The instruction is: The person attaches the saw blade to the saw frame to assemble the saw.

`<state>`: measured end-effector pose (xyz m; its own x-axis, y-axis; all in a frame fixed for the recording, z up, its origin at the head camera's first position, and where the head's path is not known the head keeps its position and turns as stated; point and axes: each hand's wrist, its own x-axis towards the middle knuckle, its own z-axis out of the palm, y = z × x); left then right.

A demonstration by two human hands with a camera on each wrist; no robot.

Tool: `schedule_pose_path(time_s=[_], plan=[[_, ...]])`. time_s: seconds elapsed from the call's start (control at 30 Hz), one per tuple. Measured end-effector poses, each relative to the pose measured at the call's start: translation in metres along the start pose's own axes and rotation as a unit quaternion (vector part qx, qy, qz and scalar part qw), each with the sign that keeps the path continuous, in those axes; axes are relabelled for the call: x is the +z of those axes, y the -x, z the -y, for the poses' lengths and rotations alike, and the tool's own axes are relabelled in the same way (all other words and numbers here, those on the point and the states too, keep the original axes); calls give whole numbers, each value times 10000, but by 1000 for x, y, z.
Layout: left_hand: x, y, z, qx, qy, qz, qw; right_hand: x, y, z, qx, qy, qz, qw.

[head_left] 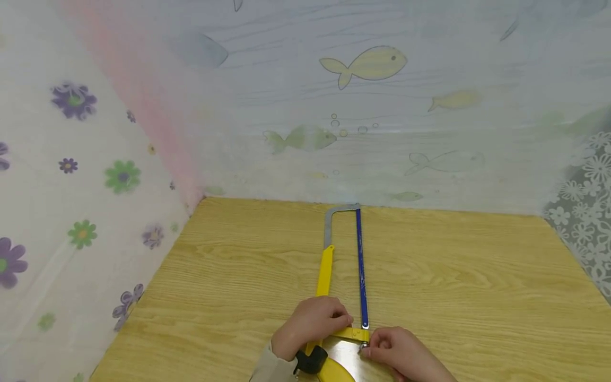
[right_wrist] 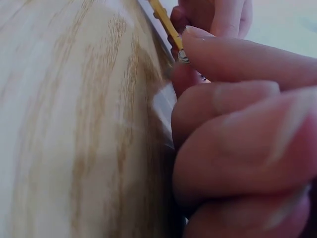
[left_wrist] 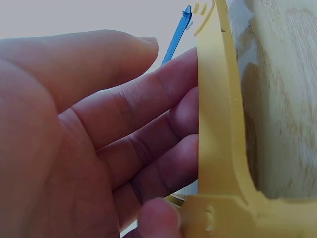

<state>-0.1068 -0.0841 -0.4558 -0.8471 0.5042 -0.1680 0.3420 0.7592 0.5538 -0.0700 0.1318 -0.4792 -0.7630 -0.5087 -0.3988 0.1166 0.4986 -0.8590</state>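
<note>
Fingers of the right hand (head_left: 403, 351) pinch the metal nut (head_left: 364, 346) of the hacksaw (head_left: 325, 270) on the table (head_left: 458, 276), the left hand (head_left: 312, 324) touches its yellow frame (left_wrist: 215, 109), thumb apart, and I'd steady that while turning evenly.

The place looks booth-like, with a fish-patterned backdrop (head_left: 248, 101) and flowered sheet (head_left: 33, 207) bordering a wood-grain tabletop (head_left: 439, 276).

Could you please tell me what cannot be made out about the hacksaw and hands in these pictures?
Head view: the lower end of the yellow handle, cut off by the bottom edge.
Head view: any teeth on the blue blade, too small.
Left wrist view: some fingertips of the left hand, behind the yellow frame.
Right wrist view: much of the metal fitting, covered by the right hand.
</note>
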Motion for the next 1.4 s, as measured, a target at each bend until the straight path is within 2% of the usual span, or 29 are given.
schedule_pose_path(time_s=[0.17, 0.47, 0.63, 0.87, 1.13, 1.4], plan=[[0, 0, 0, 31, 10, -32, 10000, 0, 0, 2, -157, 194, 49, 9997], [1, 1, 0, -19, -11, 39, 10000, 2, 1, 2, -145, 306, -6, 9994], [1, 2, 0, 16, 0, -47, 10000, 2, 1, 3, -174, 420, -26, 9990], [2, 2, 1, 35, -42, -60, 10000, 3, 2, 4, -112, 245, 24, 9996], [2, 1, 2, 50, -33, -52, 10000, -2, 3, 4, -234, 120, 180, 9995], [2, 0, 2, 41, -37, -27, 10000, -1, 2, 5, -99, 117, -48, 9999]])
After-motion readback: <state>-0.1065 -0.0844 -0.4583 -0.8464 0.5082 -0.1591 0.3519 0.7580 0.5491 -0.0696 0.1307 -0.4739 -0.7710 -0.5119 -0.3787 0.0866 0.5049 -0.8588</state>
